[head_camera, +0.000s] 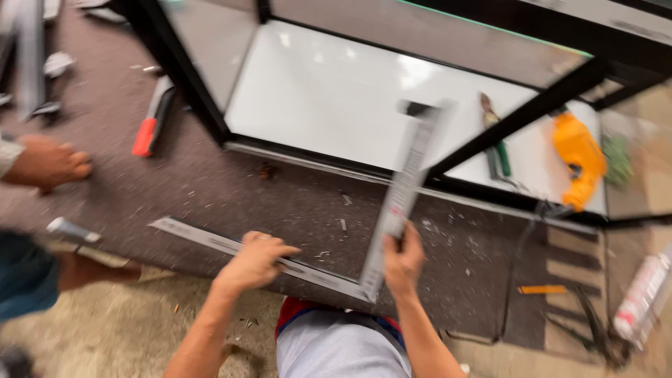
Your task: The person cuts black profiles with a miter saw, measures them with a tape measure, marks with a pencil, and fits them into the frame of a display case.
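Metal square — thin, stiff, light, prob. sharp-edged: right hand closed round its upright arm, left hand pressed flat on the floor-lying arm, not gripping.

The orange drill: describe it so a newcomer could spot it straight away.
Find the white panel inside the black frame on the floor. At its far right end lies the orange drill, beside green-handled snips. It is the only bulky orange tool there.
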